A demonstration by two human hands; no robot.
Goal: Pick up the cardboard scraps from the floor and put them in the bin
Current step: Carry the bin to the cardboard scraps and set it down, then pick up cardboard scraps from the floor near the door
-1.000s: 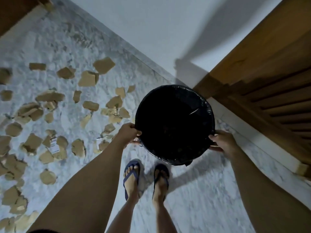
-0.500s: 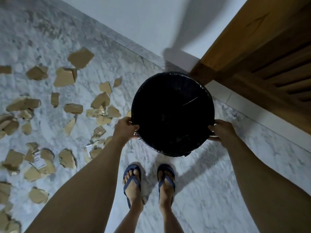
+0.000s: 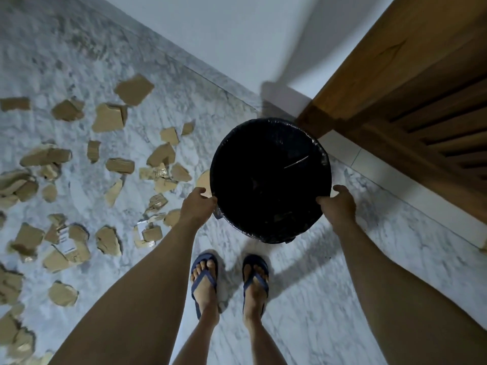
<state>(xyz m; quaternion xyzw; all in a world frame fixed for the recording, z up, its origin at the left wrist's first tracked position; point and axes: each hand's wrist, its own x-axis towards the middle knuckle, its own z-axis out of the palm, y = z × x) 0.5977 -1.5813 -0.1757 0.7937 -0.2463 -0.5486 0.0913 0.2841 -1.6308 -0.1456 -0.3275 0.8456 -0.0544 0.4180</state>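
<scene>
A round bin [image 3: 266,121] lined with a black bag is in front of my feet, its inside dark. My left hand [image 3: 197,205] grips its left rim and my right hand [image 3: 340,204] grips its right rim. Several torn brown cardboard scraps lie over the marble floor to the left: a big piece [image 3: 134,89] at the far side, a cluster [image 3: 160,169] just left of the bin, and more pieces [image 3: 66,248] near my left arm. One scrap [image 3: 204,180] is partly hidden behind the bin's rim.
A wooden louvred door and frame [image 3: 411,119] stands at the right, its corner close to the bin. A white wall [image 3: 224,40] runs behind. My feet in blue flip-flops [image 3: 204,277] stand just below the bin on the marble floor [image 3: 329,299].
Both hands stay on the bin's rim. The view has swung a little, and the bin now sits closer to the corner of the wooden frame.
</scene>
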